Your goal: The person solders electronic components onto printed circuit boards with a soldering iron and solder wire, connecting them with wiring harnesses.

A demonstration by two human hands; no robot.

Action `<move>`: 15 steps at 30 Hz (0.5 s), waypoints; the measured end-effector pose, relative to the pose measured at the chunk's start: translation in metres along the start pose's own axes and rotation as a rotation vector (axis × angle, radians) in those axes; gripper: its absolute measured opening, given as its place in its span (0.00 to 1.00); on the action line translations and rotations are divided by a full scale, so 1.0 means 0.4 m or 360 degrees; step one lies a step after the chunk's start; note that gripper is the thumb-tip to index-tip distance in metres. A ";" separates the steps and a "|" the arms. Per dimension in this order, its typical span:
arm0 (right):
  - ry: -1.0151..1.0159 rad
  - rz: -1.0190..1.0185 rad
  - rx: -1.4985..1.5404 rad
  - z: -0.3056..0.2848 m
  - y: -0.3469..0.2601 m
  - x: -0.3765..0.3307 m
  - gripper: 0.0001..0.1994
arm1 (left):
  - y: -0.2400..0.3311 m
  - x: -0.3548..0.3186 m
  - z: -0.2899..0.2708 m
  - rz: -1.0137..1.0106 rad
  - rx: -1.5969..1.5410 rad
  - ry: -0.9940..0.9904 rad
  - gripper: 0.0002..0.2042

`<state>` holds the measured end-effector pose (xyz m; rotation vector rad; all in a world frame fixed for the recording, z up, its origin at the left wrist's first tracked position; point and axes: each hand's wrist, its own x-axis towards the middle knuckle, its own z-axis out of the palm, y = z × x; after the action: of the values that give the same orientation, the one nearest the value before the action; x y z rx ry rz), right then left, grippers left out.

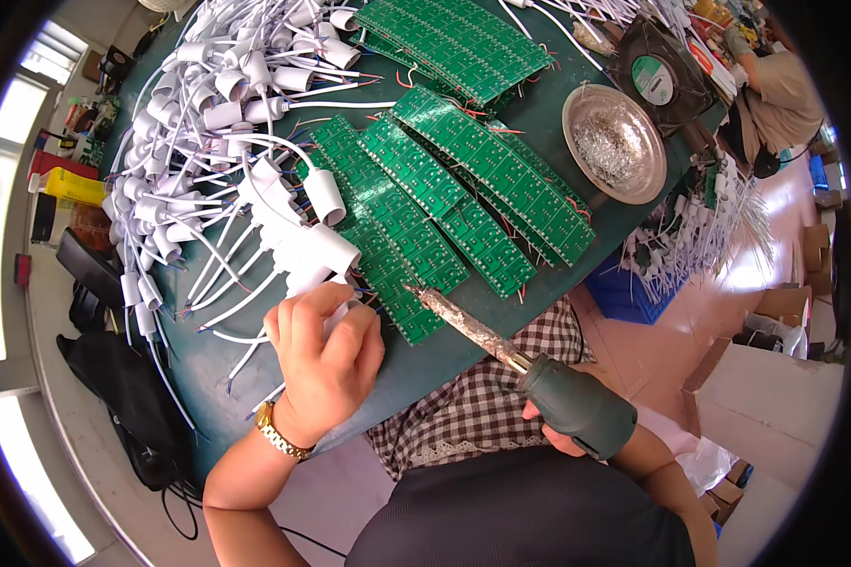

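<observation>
My right hand is closed round the dark green handle of a soldering iron. Its long, stained barrel points up and left, with the tip over the lower part of a green circuit board panel. At that panel's left edge, my left hand has its fingers curled on a white plastic lamp socket, mostly hidden by the fingers. More white lamp sockets with short cables lie just beyond it, some along the board's edge. Thin wire ends show by the panel's left side.
A heap of white corded sockets covers the table's far left. Stacked green boards lie at the back. A metal bowl of silvery scraps and a black fan stand right. A blue crate sits beside the table. Another person is far right.
</observation>
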<state>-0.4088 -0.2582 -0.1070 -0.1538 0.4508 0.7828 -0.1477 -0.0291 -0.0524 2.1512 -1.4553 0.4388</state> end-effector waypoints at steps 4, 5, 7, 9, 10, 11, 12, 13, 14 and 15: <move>-0.0198 0.0336 0.0399 -0.018 -0.002 0.016 0.22 | -0.007 0.007 0.008 -0.0039 -0.0154 0.0042 0.16; -0.0250 0.0414 0.0498 -0.024 -0.001 0.019 0.22 | -0.007 0.008 0.009 -0.0043 -0.0231 0.0069 0.16; -0.0355 0.0571 0.0694 -0.037 0.002 0.024 0.23 | -0.012 0.007 0.012 -0.0019 -0.0219 0.0059 0.16; -0.0463 0.0729 0.0891 -0.052 0.005 0.028 0.24 | -0.018 0.008 0.011 0.0005 -0.0206 0.0048 0.16; -0.0502 0.0821 0.0991 -0.052 -0.001 0.040 0.25 | -0.024 0.002 0.006 0.0027 -0.0142 0.0059 0.15; -0.0552 0.0902 0.1090 -0.060 -0.001 0.044 0.26 | -0.025 0.003 0.005 0.0064 -0.0079 0.0066 0.15; -0.0602 0.0984 0.1190 -0.067 -0.002 0.048 0.26 | -0.021 0.004 0.002 0.0062 -0.0080 0.0064 0.15; -0.0652 0.1067 0.1291 -0.075 -0.003 0.053 0.27 | -0.016 0.006 -0.003 -0.0016 -0.0063 0.0031 0.14; -0.0705 0.1146 0.1387 -0.091 0.010 0.047 0.27 | -0.009 0.009 -0.008 -0.0087 -0.0044 0.0001 0.12; -0.0758 0.1226 0.1482 -0.076 0.001 0.057 0.28 | -0.007 0.011 -0.007 -0.0084 -0.0042 0.0000 0.12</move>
<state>-0.4050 -0.2524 -0.1445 1.1126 0.3731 1.2332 -0.1435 -0.0299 -0.0485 2.1632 -1.3929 0.3984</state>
